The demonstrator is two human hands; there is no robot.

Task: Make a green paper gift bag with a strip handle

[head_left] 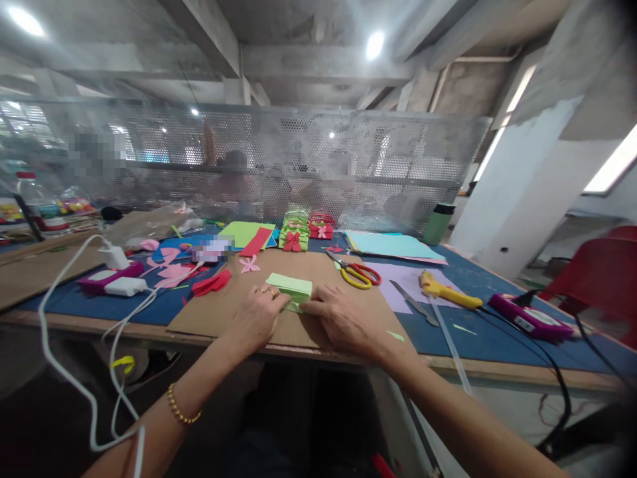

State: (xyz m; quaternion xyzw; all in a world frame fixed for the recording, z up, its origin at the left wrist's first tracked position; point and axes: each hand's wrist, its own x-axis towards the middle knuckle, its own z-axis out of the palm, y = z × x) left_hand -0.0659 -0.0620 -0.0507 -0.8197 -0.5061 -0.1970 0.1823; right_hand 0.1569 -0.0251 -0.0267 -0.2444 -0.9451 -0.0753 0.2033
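We hold the light green folded piece [293,287] in our left hand [257,311] and right hand [341,317], fingers closed at either end, over the cardboard [209,320]. Scissors [356,272] (yellow-and-orange handles) lie just beyond.

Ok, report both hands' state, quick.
Left hand: closed, holding the light-green folded piece by its left end.
Right hand: at its near right corner; grip cannot be told.

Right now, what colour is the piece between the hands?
The piece is light green; head view shows it.
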